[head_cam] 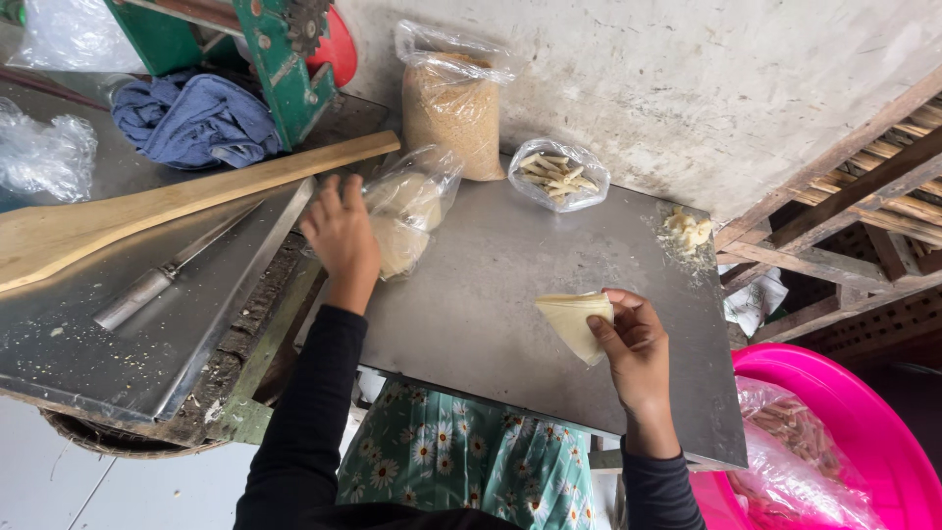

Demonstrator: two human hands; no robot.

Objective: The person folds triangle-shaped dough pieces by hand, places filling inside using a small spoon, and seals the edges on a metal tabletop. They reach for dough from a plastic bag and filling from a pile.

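Observation:
My right hand holds a folded, pale yellow sheet of dough over the steel board. My left hand reaches to the left edge of a clear plastic bag of dough rounds and touches it; whether it grips the bag I cannot tell. Both arms wear black sleeves.
A tall bag of brown grains, a small bag of pale sticks and dough scraps sit at the board's far side. A wooden paddle, a knife, a blue cloth and a green machine lie left. A pink tub stands right.

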